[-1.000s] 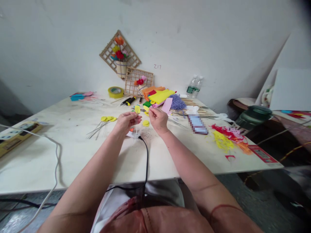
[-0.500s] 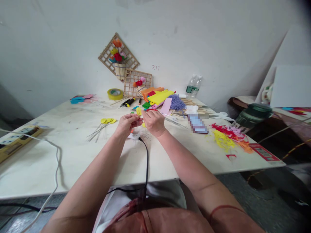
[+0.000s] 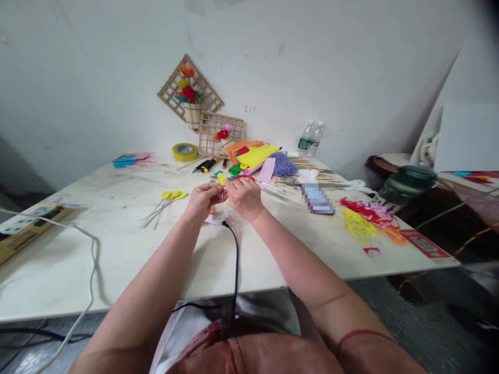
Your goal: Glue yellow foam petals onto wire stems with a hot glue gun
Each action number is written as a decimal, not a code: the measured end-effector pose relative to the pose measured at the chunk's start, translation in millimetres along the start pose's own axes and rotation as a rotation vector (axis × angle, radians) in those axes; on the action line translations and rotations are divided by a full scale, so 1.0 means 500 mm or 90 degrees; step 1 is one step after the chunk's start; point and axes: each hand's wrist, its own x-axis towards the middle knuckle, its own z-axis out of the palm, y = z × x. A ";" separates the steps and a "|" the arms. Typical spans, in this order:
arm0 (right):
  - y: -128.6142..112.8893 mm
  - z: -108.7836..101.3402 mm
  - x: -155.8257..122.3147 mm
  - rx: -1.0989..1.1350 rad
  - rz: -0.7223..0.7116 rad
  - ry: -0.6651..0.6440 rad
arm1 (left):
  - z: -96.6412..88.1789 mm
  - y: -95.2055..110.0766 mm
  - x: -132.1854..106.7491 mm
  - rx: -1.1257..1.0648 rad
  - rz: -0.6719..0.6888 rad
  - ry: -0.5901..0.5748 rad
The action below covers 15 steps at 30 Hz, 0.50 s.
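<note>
Left of centre, wired yellow discs [image 3: 174,195] are laid. At mid-frame, by clamped fingers of the left hand [image 3: 203,201], a yellow piece [image 3: 221,178] is held; whether curled fingers of the right hand [image 3: 246,198] grip it cannot be told.

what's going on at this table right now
At a white table, a person's left hand pinches a small yellow piece, and the right hand is close against it; exactly how it grips is hidden. To the left, more yellow pieces on thin stems lie in a loose bunch. A black cord runs to a white device just below the hands. Farther back lie coloured sheets and purple yarn.
</note>
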 end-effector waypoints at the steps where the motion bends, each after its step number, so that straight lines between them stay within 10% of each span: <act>1: 0.000 -0.001 -0.001 0.014 -0.002 0.007 | 0.000 0.000 0.000 -0.002 0.001 0.002; 6: 0.006 -0.004 0.000 0.216 0.144 0.037 | -0.001 0.004 -0.003 -0.010 -0.009 -0.020; 11: 0.023 0.012 0.011 0.691 0.450 0.003 | -0.001 0.009 -0.009 0.020 -0.027 -0.072; 15: 0.022 0.014 0.017 1.000 0.526 -0.058 | 0.001 0.009 -0.012 0.039 -0.029 -0.104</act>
